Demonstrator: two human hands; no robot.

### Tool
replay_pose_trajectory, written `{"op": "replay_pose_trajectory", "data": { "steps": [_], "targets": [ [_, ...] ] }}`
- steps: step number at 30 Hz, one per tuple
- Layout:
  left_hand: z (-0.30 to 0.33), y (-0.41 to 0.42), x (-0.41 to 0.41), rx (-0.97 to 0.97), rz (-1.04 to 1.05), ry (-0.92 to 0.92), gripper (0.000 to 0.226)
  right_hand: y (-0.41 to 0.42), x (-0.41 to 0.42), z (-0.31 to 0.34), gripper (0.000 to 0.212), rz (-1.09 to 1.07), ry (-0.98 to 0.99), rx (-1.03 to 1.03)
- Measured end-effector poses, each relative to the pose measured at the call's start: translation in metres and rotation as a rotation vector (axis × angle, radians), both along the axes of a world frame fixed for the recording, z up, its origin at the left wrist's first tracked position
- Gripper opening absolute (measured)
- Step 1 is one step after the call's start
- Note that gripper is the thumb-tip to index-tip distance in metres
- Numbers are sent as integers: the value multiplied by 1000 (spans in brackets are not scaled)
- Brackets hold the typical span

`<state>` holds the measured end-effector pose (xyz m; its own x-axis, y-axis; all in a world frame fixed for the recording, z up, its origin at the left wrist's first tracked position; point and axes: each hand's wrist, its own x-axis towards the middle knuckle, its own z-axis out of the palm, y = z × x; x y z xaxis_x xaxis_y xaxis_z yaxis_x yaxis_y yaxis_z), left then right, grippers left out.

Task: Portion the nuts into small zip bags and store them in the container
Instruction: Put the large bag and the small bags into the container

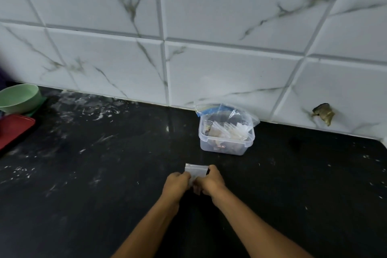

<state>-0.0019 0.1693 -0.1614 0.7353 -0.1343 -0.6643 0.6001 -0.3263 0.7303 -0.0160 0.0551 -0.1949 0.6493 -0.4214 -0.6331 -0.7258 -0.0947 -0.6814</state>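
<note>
Above the worktop (104,174): left hand (176,182) and right hand (211,181) pinch one small zip bag (195,170).
Feel: light, limp, slippery film (likely).
Hold: by the zip strip.
Container (227,138): open, well apart.

Both arms out, hands together.
Left hand (177,184) and right hand (211,180) pinch opposite sides of one small zip bag (195,170), fingers curled.

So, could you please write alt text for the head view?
Both hands, left hand and right hand, pinch a small zip bag above a black countertop. Behind it, an open clear plastic container holds more bags beside a white tiled wall.
</note>
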Motion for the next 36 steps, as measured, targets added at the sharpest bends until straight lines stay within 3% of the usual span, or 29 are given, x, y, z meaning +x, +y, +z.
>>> {"op": "replay_pose_trajectory", "data": {
  "steps": [4,7,9,12,18,22,25,36],
  "targets": [
    [3,15,-7,-85,-22,5,18,-3,-16,26,26,174,7,201],
    [8,14,-6,-65,-85,-164,24,-7,-17,48,18,206,-60,258],
    [19,7,0,-42,-136,-315,25,-13,-10,65,29,226,-114,221],
    [43,-9,16,-51,-200,-491,25,-27,7,91,23,216,-211,166],
    [93,-49,64,-118,-209,-638,28,-71,49,133,21,145,-367,-70],
    [110,-73,85,-165,-180,-474,35,-94,78,136,20,140,-344,-227],
    [108,-87,95,-213,-151,-308,23,-99,89,126,22,152,-289,-225],
    [86,-113,111,-232,-79,5,23,-104,118,78,23,322,-9,-272]
  ]
}}
